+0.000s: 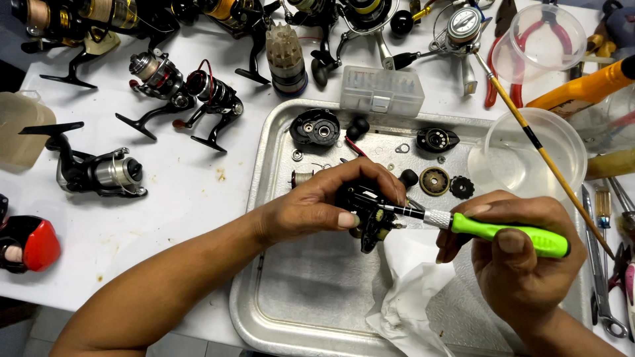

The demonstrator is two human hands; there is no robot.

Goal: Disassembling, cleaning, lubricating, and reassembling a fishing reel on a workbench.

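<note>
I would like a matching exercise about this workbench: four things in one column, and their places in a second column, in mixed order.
Things:
1. screwdriver
2. black reel body
3. brass gear
4. red and black reel

Places:
A. on the white table, far left edge
B. in the right hand
C. lying loose on the metal tray
D. in the left hand

Pairs: 1-B, 2-D, 3-C, 4-A
</note>
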